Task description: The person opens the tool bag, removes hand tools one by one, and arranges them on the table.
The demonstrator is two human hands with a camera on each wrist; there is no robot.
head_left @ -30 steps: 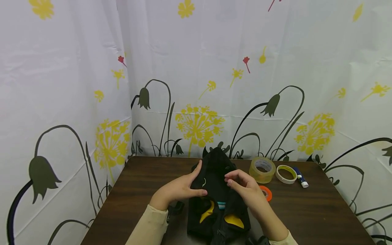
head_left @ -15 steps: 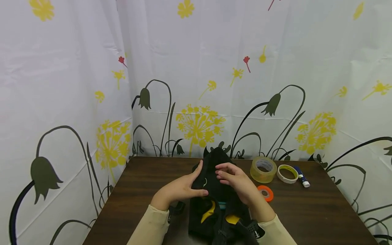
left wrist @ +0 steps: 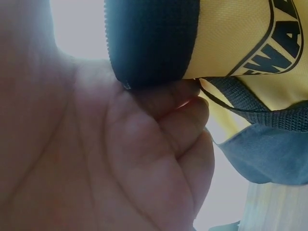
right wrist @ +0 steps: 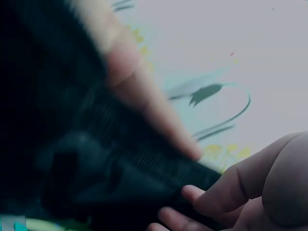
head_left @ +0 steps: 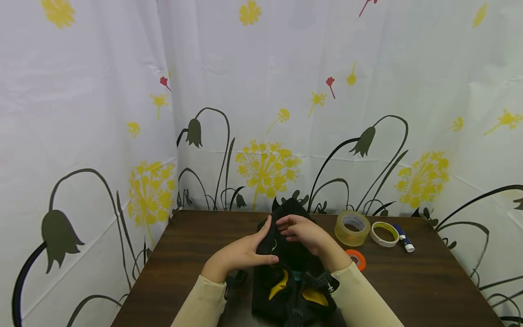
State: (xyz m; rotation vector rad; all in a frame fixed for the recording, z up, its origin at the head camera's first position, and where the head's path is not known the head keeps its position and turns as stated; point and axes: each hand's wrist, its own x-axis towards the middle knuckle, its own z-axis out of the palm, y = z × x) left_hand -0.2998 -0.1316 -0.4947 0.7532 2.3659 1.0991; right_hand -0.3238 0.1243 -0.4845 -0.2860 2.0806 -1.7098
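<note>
A black-and-yellow fabric bag [head_left: 265,297] stands on the table with its black lid or flap raised at the back. My left hand [head_left: 239,256] grips the raised side, thumb in front and fingers behind. In the left wrist view its fingers curl beneath a zip-edged black band, beside a yellow panel [left wrist: 231,33] with dark lettering. My right hand [head_left: 308,234] is over the bag's raised black part, with loosely bent fingers near my left fingertips. The right wrist view has those fingers [right wrist: 192,192] right at the edge of the black fabric, nothing held between them.
To the right of the bag stand a roll of clear packing tape [head_left: 347,238], a whitish tape roll [head_left: 384,244] and a blue tube [head_left: 401,235] with a white end. An orange tape roll [head_left: 362,260] is partly hidden behind my right wrist. A patterned curtain [head_left: 261,91] hangs behind the table.
My right hand has moved left and slightly up across the bag's raised black part, toward my left fingertips. The left hand and the bag have stayed in place.
</note>
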